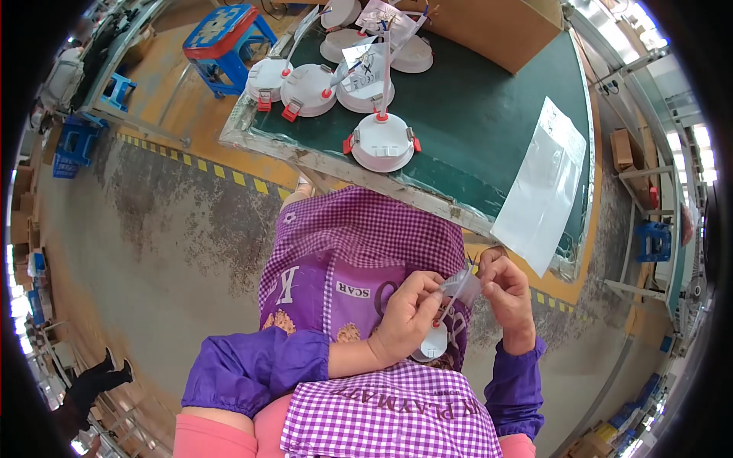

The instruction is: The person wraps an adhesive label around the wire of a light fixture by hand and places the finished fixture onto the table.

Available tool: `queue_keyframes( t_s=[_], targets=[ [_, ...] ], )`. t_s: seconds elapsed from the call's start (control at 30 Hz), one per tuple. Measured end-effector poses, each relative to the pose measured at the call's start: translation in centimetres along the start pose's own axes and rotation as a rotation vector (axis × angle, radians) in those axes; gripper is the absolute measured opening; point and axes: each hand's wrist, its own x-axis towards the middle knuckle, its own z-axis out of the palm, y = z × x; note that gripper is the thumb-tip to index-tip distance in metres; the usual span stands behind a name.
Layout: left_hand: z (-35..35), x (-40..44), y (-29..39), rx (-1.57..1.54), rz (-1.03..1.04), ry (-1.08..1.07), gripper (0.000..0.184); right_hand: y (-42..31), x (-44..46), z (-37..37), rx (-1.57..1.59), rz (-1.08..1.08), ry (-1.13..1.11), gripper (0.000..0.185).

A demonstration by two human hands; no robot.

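Over my lap, my left hand (408,317) pinches the near side of a small translucent label (460,287) beside the white cable of a round white downlight (433,343). The downlight hangs below my fingers, in front of the purple apron, partly hidden by my left hand. My right hand (505,296) is closed at the label's other side, thumb and fingers pressed together. On the table edge ahead stands another white downlight (383,145) with red-tipped spring clips, its cable pointing up.
The green-topped table (466,114) is in front of me, with several more downlights (308,90) at its left. A glossy white sheet (544,183) overhangs its right front edge. A cardboard box (496,30) sits at the back. Blue stools (229,49) stand on the floor.
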Motion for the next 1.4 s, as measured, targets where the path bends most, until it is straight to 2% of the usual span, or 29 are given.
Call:
queue_keyframes(
  t_s=[0.1,0.2,0.5,0.6,0.73,0.83,0.97,1.17,1.4],
  targets=[
    [-0.2,0.1,0.6,-0.021,-0.074,0.025,0.013,0.1,0.3,0.6,0.025,-0.139,0.03,0.015],
    [0.0,0.1,1.0,-0.056,-0.1,0.033,0.013,0.6,-0.2,0.8,0.126,-0.105,0.168,0.013],
    [-0.1,-0.1,0.1,-0.095,-0.098,0.015,0.012,-0.5,-0.6,4.0,-0.119,-0.273,0.417,0.008],
    [-0.1,-0.2,0.5,-0.092,-0.107,0.009,0.012,0.2,-0.9,3.8,-0.038,-0.231,0.567,0.016],
    [0.1,-0.1,0.9,-0.127,-0.119,-0.001,0.013,3.1,-1.7,4.1,0.226,0.159,0.47,0.03],
    [0.0,-0.1,0.6,-0.151,-0.141,0.02,0.015,3.1,-1.9,6.1,0.393,0.198,0.466,0.033],
    [0.0,-0.1,1.2,-0.158,-0.189,0.061,0.017,4.1,-2.5,5.6,0.398,0.194,0.445,0.038],
    [-0.2,-0.3,0.9,-0.104,-0.15,0.037,0.018,1.5,-1.2,7.8,0.398,0.29,0.533,0.038],
    [-0.4,-0.5,1.0,-0.039,-0.179,0.039,0.019,2.9,-1.7,7.7,0.409,0.23,0.504,0.035]
  ],
)
